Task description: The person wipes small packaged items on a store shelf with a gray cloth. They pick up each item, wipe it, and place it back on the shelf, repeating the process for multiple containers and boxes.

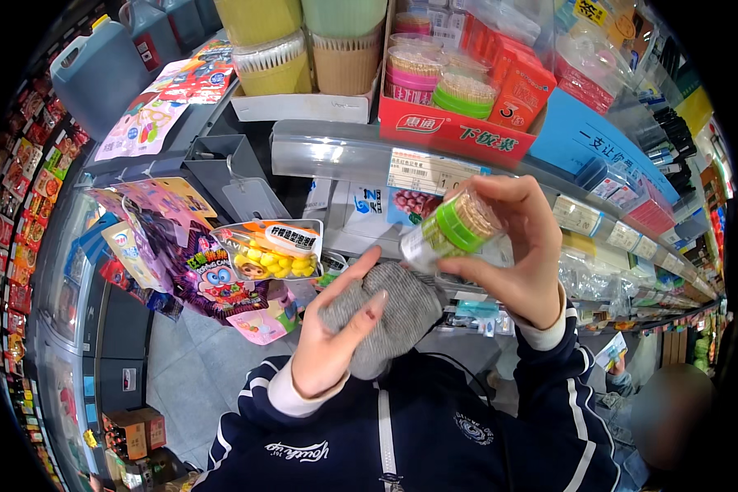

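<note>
A grey ribbed cloth point(400, 307) is bunched in my left hand point(338, 332), its thumb over the front and its fingers behind. Between the thumb and fingers of my right hand point(523, 252) is a clear plastic jar of toothpicks point(452, 230) with a green band, tilted just above the cloth. Similar toothpick jars point(464, 95) with green or pink bands stand in a red display box point(455, 132) on the shelf ahead. Whether the jar touches the cloth, I cannot tell.
Tubs of cotton swabs point(273, 64) stand left of the box. A clear price-tag rail point(326, 150) edges the shelf. Candy bags point(277, 252) hang at the left, near a grey holder point(227, 160). Blue-grey jugs point(98, 74) stand at upper left. Another person point(670, 412) is at lower right.
</note>
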`<state>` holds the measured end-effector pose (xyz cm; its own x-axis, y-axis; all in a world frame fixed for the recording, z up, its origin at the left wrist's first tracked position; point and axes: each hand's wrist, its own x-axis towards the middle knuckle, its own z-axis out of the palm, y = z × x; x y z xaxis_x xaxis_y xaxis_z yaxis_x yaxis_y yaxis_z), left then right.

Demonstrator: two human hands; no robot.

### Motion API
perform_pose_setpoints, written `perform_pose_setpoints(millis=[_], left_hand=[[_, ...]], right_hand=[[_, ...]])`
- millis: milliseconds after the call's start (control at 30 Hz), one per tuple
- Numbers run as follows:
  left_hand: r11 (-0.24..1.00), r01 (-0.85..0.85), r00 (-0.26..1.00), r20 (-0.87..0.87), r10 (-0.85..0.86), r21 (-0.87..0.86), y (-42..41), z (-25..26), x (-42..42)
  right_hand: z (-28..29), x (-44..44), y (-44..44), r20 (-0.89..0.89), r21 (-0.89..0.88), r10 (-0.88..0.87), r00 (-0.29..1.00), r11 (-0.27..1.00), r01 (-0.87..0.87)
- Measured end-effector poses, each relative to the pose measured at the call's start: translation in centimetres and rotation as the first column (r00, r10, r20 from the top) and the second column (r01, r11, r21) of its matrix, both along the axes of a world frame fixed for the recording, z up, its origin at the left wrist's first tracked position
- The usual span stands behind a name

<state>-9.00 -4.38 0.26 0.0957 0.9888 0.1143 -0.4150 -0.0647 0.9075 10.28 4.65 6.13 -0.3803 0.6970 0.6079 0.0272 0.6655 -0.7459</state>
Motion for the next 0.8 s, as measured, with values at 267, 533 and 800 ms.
perform_pose_setpoints(millis=[267, 533, 800], left_hand=[[0.971, 0.223, 0.948, 0.213, -0.237, 0.089, 2.5, -1.8, 1.1], [0.995, 0.042, 0.983, 0.172, -0.057, 0.092, 1.7, -0.8, 1.6], [0.94, 0.239, 0.864, 0.389, -0.32, 0.243, 3.8, -0.4, 0.8]], right_hand=[[1.7, -1.5, -1.0, 0.383, 0.297, -0.002, 0.924, 0.947, -0.121], [7.8, -1.7, -0.8, 0.694, 0.279, 0.058, 0.718, 0.897, -0.342], [14.4, -4.3, -0.6, 0.805, 0.205, 0.024, 0.593, 0.926, -0.316]])
